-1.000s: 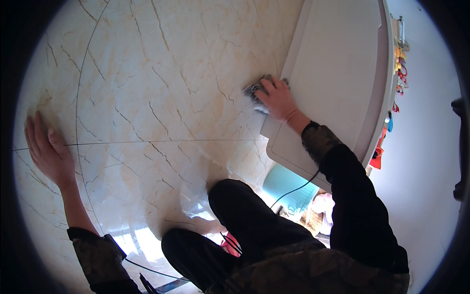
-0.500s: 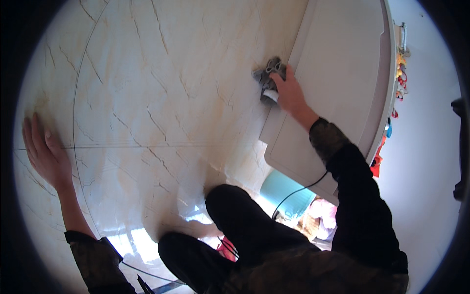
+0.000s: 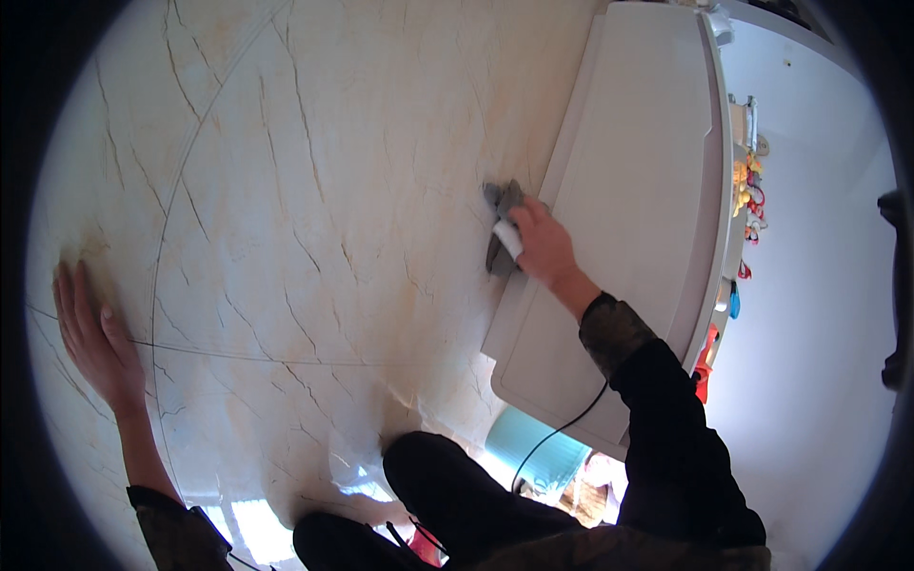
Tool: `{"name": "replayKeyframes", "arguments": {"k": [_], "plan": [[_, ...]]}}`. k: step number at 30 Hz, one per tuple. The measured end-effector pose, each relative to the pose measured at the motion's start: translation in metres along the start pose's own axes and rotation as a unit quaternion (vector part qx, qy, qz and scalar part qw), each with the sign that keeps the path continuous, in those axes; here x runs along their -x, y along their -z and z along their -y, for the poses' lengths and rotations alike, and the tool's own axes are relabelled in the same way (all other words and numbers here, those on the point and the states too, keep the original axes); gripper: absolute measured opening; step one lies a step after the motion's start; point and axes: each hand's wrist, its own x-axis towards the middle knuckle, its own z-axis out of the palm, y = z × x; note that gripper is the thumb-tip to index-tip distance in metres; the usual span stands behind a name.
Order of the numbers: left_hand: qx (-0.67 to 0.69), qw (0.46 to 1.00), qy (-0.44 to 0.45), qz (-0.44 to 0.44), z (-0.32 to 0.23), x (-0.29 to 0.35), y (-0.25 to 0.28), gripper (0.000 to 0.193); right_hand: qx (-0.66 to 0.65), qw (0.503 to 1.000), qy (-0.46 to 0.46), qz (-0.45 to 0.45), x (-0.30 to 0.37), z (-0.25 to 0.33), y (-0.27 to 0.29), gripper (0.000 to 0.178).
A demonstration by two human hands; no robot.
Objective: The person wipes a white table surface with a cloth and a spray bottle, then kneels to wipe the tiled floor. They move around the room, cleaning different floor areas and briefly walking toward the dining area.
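My right hand [image 3: 546,246] is closed around a crumpled grey cloth [image 3: 508,198] with a white patch on it. Cloth and fingers are at the line where the marbled tile floor [image 3: 381,124] meets the base of a white cabinet [image 3: 633,143]. Part of the cloth is hidden under the palm. Far to the left, my left hand [image 3: 103,352] lies flat on the tiles with its fingers stretched out, holding nothing.
Near the cabinet's close end stands a turquoise bin [image 3: 536,451]. A thin black cord [image 3: 562,428] hangs below my right sleeve. Small colourful items [image 3: 752,195] line the cabinet's far side, by a white wall [image 3: 809,314]. My dark-clothed knees [image 3: 428,476] are at the lower edge.
The view has shifted, so floor and cabinet sit lower in it. My right hand still grips the cloth beside the cabinet base, and the cloth's folds look different. My left hand stays on the floor.
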Motion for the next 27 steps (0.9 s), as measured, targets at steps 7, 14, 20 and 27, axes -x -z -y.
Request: {"name": "replayKeyframes", "arguments": {"k": [7,14,20,27], "plan": [[-0.004,1.000,0.015,0.015,-0.007,-0.002,0.007,0.061,0.067,0.994,-0.079,0.045,-0.031,-0.012,-0.018,0.060],[0.003,1.000,-0.029,0.004,0.010,0.001,-0.003,0.059,0.231,0.967,0.040,0.104,-0.041,-0.025,0.009,0.069],[0.029,0.999,-0.035,0.024,0.022,0.004,-0.008,0.058,0.292,0.947,0.105,0.080,-0.042,-0.029,0.007,0.080],[0.019,1.000,-0.015,0.016,0.018,0.006,-0.008,0.060,0.259,0.947,0.129,0.143,-0.032,-0.035,-0.001,0.088]]}}
